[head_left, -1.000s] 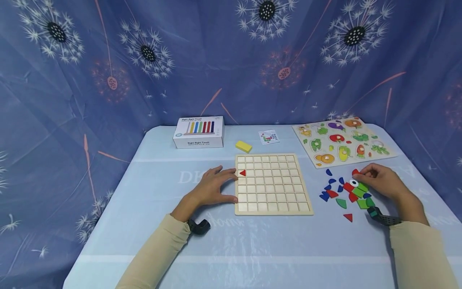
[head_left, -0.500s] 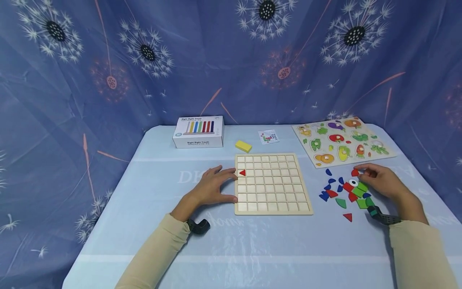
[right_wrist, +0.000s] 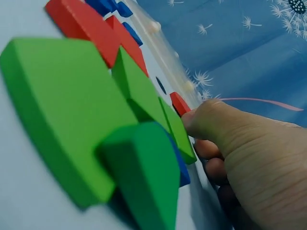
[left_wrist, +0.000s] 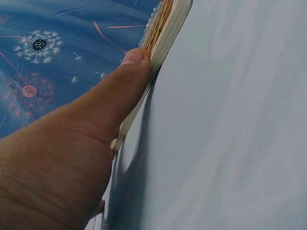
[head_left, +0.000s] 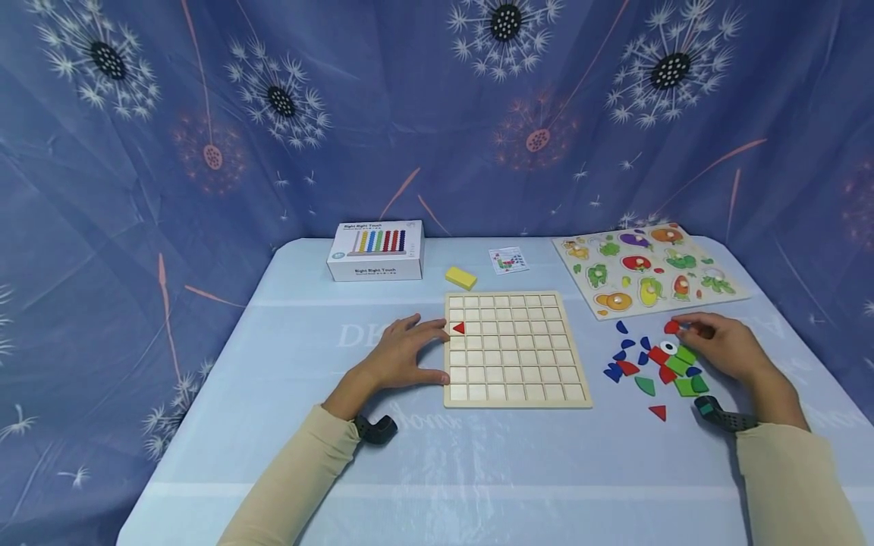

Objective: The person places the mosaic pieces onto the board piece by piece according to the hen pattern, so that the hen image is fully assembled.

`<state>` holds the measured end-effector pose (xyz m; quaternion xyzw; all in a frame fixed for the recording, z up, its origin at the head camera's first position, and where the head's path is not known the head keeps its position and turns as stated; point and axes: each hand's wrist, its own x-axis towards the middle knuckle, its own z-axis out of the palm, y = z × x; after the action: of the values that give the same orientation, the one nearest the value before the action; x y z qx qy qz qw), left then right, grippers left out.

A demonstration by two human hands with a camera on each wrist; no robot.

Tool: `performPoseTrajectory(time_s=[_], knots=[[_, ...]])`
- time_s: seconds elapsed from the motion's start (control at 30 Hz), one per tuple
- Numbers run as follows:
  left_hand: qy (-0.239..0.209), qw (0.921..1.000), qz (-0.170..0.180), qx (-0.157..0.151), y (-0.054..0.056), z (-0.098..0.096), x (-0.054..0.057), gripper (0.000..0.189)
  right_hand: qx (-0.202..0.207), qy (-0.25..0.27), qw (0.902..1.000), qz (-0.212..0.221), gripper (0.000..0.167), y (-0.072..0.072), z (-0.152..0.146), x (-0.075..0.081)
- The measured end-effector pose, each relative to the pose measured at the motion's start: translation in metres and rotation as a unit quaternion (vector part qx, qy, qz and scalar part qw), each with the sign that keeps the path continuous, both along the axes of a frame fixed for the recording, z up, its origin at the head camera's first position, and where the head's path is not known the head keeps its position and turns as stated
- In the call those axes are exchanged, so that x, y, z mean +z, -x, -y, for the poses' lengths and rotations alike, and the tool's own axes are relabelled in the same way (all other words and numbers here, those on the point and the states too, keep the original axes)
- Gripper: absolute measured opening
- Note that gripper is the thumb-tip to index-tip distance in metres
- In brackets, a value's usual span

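In the head view my left hand rests at the left edge of the wooden grid board, thumb and fingers spread along it. In the left wrist view the thumb presses on the board's side. A red triangle lies in a cell near the board's left edge. On the right, my right hand pinches a red rounded piece at the back of the loose pile. A small bit of blue shows beside its fingertips. In the right wrist view the thumb meets that red piece.
Around the right hand lie green pieces, blue half-rounds, a white ring-like piece and a red triangle. Farther back are a vegetable puzzle board, a picture card, a yellow block and a white box.
The right hand's fingers have shifted over the red rounded piece and now pinch it, with a bit of blue showing beside them. The left hand and the board stay in place.
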<state>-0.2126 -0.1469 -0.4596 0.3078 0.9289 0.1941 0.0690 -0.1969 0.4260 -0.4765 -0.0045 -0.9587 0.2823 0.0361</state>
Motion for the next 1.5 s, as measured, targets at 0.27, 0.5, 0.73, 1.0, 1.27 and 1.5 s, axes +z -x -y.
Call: performPoseTrajectory(time_s=[0.27, 0.5, 0.73, 1.0, 1.27, 1.5], knots=[[0.000, 1.0000, -0.004, 0.001, 0.000, 0.000, -0.001, 0.074, -0.021, 0.005, 0.9998, -0.001, 0.041, -0.002, 0.003, 0.005], [-0.001, 1.0000, -0.004, 0.004, 0.000, -0.001, 0.000, 0.075, -0.035, 0.016, 0.9993, 0.000, 0.043, 0.001, 0.008, 0.010], [0.003, 1.0000, -0.003, 0.005, 0.003, -0.001, 0.000, 0.075, -0.034, 0.021, 0.9975, -0.058, 0.033, 0.004, 0.015, 0.017], [-0.004, 1.0000, -0.001, 0.001, 0.002, -0.001, -0.001, 0.074, 0.008, 0.043, 0.9946, -0.095, 0.032, 0.016, 0.042, 0.029], [-0.005, 1.0000, 0.000, 0.003, 0.000, -0.001, 0.001, 0.074, 0.084, 0.051, 0.9878, -0.121, 0.029, 0.043, 0.092, 0.047], [-0.011, 0.9999, -0.001, 0.004, -0.002, -0.001, 0.001, 0.074, 0.173, 0.085, 0.9707, -0.144, 0.021, 0.068, 0.150, 0.051]])
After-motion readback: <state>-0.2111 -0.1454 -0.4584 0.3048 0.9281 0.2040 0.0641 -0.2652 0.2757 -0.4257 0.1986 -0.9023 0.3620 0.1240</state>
